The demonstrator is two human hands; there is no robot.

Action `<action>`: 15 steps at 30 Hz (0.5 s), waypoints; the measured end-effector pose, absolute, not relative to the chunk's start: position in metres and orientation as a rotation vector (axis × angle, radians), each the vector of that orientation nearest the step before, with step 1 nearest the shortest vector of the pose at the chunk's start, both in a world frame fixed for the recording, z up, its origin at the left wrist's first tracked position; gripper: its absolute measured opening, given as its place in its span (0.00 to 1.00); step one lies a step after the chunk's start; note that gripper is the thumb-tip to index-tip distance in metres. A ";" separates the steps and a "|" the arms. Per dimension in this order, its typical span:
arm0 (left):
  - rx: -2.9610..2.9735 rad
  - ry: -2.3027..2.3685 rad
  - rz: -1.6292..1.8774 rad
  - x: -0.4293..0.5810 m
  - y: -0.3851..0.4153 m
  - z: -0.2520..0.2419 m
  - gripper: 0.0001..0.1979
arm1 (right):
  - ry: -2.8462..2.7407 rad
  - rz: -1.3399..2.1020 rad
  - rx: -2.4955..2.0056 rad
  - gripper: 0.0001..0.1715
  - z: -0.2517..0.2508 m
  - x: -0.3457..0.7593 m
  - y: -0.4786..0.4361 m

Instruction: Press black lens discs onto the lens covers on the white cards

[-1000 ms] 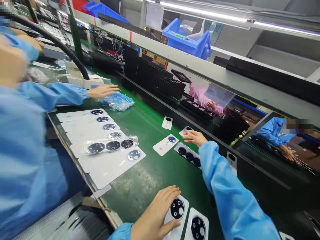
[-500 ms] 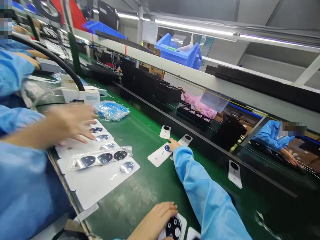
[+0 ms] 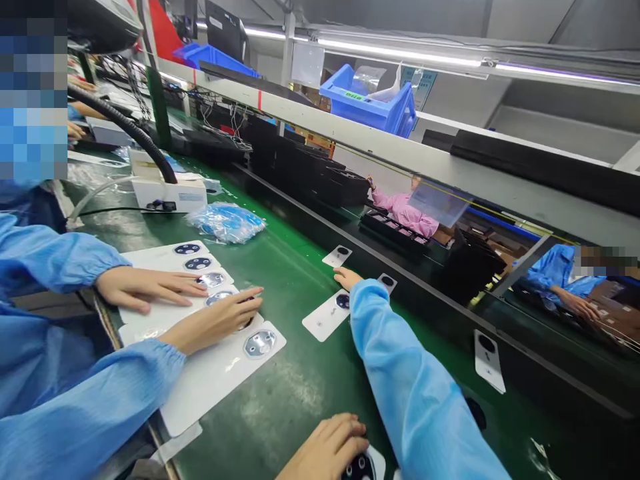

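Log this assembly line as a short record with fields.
Left: left hand lies open on a white cover with a black camera ring, at the near edge.
Right: right hand is stretched out low over the green belt, beside a small cover; a long cover lies by its sleeve.
Co-worker: two hands rest on an overlapped row of covers.
Beyond: blue bag, blue bin.

Right hand [image 3: 347,277] is stretched out mid-bench [image 3: 300,380] among loose white back covers [image 3: 327,315]. Left hand [image 3: 325,450] lies flat on a black-ringed cover [image 3: 361,467] at the bench's near edge.
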State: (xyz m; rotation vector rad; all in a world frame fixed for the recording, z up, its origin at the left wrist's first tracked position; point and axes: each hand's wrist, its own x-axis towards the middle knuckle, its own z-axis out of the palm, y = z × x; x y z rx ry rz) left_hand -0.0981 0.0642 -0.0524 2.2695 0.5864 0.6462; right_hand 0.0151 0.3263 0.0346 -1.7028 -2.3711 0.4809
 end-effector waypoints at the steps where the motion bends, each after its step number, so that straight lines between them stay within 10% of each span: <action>1: 2.237 0.612 0.669 -0.101 0.060 -0.045 0.22 | -2.389 0.503 -1.677 0.18 0.040 0.029 0.317; 4: 2.155 0.624 0.656 -0.106 0.051 -0.030 0.35 | -2.405 0.551 -1.660 0.17 0.059 0.090 0.275; 15: 2.444 0.955 0.068 -0.072 0.071 0.005 0.32 | -2.158 0.594 -2.036 0.08 0.033 0.254 0.052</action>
